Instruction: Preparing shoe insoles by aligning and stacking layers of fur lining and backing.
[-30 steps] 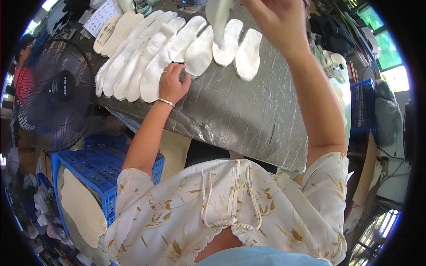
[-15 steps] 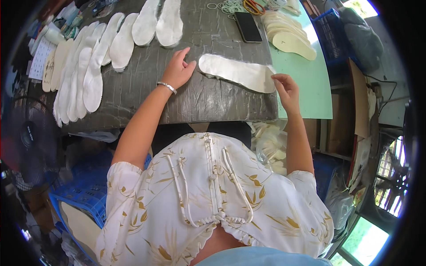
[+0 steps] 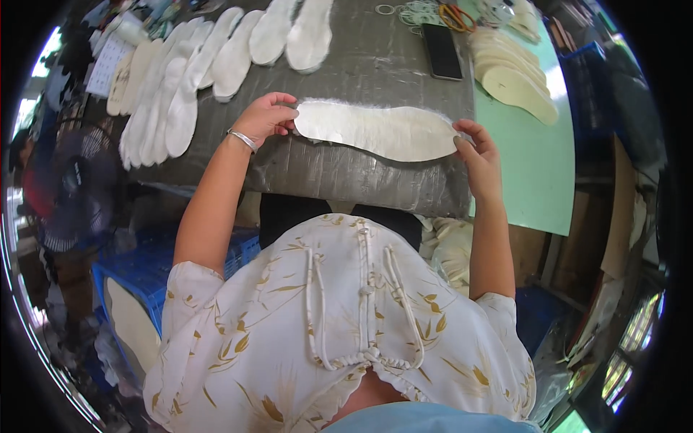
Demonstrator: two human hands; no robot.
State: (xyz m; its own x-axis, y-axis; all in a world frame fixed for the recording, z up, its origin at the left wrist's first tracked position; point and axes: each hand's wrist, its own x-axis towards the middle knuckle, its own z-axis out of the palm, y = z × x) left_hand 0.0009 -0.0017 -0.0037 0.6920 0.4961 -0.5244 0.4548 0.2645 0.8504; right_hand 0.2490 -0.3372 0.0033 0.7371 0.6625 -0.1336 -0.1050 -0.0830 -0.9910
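A white, fuzzy-edged shoe insole (image 3: 375,130) stretches sideways over the dark table, held at both ends. My left hand (image 3: 267,117) pinches its left end between thumb and fingers. At the other end, my right hand (image 3: 479,146) grips the tip with thumb below and fingers above. Beyond my left hand, several white insoles (image 3: 234,61) lie in an overlapping row. On the green board to the right sits a fanned pile of cream insoles (image 3: 516,86).
A black phone (image 3: 442,52) lies on the table (image 3: 361,61) behind the insole, near orange-handled scissors (image 3: 456,18) and a heap of pale rubber bands (image 3: 422,12). The green board (image 3: 534,166) covers the right side. At left are a fan (image 3: 76,180) and a blue crate (image 3: 137,270).
My left hand has come to the insole's left end and taken hold of it. The right hand keeps its hold on the other end. The view has shifted.
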